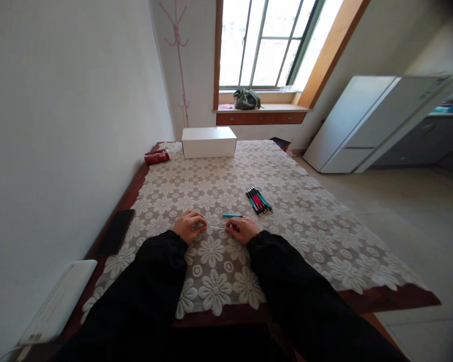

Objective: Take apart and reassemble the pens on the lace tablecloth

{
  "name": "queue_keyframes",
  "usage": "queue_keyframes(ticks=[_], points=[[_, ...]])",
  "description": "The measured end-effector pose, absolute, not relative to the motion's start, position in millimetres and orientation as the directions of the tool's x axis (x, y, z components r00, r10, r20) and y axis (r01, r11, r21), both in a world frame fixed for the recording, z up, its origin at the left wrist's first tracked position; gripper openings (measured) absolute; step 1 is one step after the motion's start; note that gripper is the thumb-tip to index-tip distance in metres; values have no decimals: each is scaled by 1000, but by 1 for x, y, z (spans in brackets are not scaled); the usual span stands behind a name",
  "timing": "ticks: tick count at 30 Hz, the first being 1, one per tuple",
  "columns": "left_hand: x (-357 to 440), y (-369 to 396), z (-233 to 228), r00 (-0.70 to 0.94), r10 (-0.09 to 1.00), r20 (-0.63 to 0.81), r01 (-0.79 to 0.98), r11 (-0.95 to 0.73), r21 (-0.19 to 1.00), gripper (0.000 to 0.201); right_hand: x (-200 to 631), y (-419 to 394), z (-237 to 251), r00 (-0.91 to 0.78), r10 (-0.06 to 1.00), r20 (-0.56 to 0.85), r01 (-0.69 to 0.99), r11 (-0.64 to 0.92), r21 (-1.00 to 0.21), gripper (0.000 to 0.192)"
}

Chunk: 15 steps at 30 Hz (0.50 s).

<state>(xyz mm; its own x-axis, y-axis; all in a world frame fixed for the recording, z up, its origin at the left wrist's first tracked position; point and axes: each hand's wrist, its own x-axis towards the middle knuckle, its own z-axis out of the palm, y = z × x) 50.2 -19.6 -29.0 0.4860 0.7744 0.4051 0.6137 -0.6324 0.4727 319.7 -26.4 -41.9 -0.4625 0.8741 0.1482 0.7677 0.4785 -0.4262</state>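
My left hand (191,226) and my right hand (243,229) are close together low over the lace tablecloth, both with fingers pinched. A thin, pale, stick-like piece (216,228) stretches between them, one end in each hand's fingertips; it looks like a pen refill, but it is too small to be sure. Just beyond my right hand lies a turquoise pen barrel (231,215) with a dark end. Farther right, a bundle of several pens (258,201) in black, red and turquoise rests side by side on the cloth.
The flower-patterned tablecloth (215,291) covers a dark red table. A white box (209,143) stands at the far end, beside a red packet (157,157). A black phone-like slab (115,232) and a white flat device (58,301) lie along the left wall.
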Motion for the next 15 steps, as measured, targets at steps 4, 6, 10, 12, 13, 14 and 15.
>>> queue_keyframes(ticks=[4, 6, 10, 12, 13, 14, 15], points=[[51, -20, -28, 494, 772, 400, 608, -636, 476, 7, 320, -27, -41, -487, 859, 156, 750, 503, -430, 12], [51, -20, -27, 499, 772, 394, 607, -636, 476, 7, 319, -27, -40, -487, 859, 158, 746, 503, -436, 10], [50, -21, -27, 496, 788, 365, 634, -615, 468, 11, 318, -28, -38, -478, 866, 150, 759, 493, -426, 9], [50, -21, -27, 493, 798, 346, 653, -602, 459, 14, 318, -28, -37, -474, 869, 143, 768, 487, -416, 9], [50, -21, -27, 493, 800, 341, 659, -599, 455, 15, 318, -29, -36, -470, 871, 140, 772, 483, -413, 9], [50, -21, -27, 495, 800, 340, 660, -600, 451, 14, 317, -29, -36, -466, 874, 139, 775, 479, -412, 9], [50, -22, -28, 496, 797, 343, 659, -603, 449, 14, 317, -29, -37, -461, 876, 139, 778, 475, -412, 9]])
